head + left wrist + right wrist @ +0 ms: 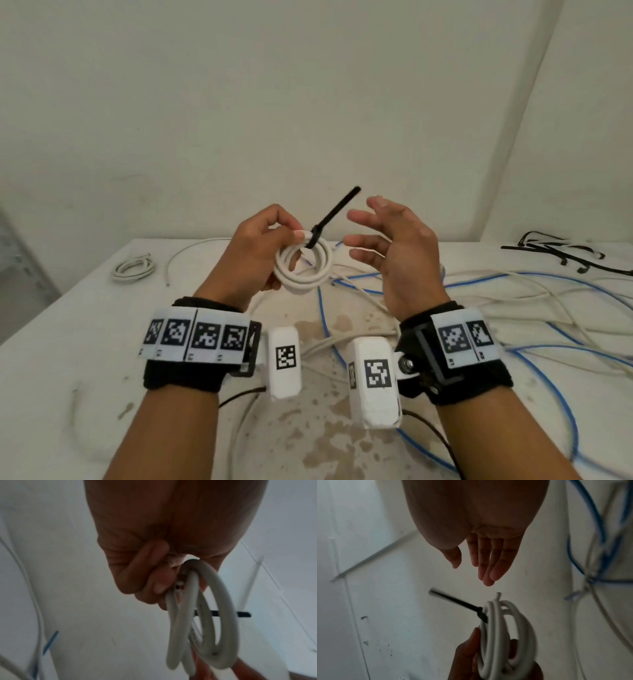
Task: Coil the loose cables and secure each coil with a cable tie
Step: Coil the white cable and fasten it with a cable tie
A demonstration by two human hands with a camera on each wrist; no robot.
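Observation:
My left hand (pixel 263 246) grips a small coil of thick white cable (pixel 303 269) above the table, fingers curled round its left side. A black cable tie (pixel 334 216) is fastened round the top of the coil, and its long tail sticks up and to the right. In the left wrist view the coil (pixel 202 622) hangs below my curled fingers, with the tie (pixel 243 614) showing behind it. My right hand (pixel 380 240) hovers just right of the coil with fingers spread and straight, holding nothing. The right wrist view shows those fingers (pixel 489 563) above the tie (pixel 458 602) and coil (pixel 503 635).
Loose white and blue cables (pixel 479 294) sprawl over the right half of the stained white table (pixel 85 342). A tied white coil (pixel 133 269) lies at the far left. A bundle of black cable ties (pixel 561 251) rests at the far right, near the wall.

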